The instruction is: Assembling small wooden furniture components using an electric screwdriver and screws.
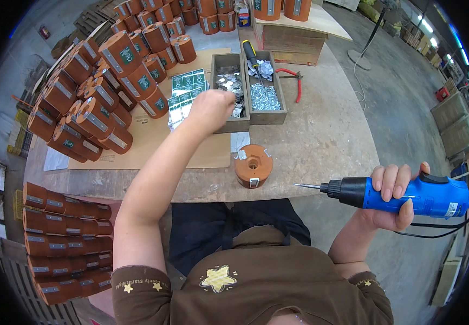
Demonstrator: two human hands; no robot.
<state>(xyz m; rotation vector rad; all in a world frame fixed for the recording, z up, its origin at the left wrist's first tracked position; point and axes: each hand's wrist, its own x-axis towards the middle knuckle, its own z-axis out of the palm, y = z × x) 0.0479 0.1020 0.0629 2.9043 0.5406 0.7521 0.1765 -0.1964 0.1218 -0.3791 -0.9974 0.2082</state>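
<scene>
My right hand is wrapped round a blue electric screwdriver, raised off the table's right front edge with its bit pointing left. My left hand reaches over the left wooden box, which holds small flat metal pieces. Its fingers are curled together at the pieces; what is between them, if anything, is hidden. Near the table's front edge stands a round brown wooden block with a centre hole and small metal plates around its rim. Sheets of green-and-white labels lie beside my left hand.
A second box holds small screws and a yellow-black screwdriver. Red-handled pliers lie right of it. Stacked brown cylinders fill the table's left; more rows stand at lower left. A cable hangs from the tool.
</scene>
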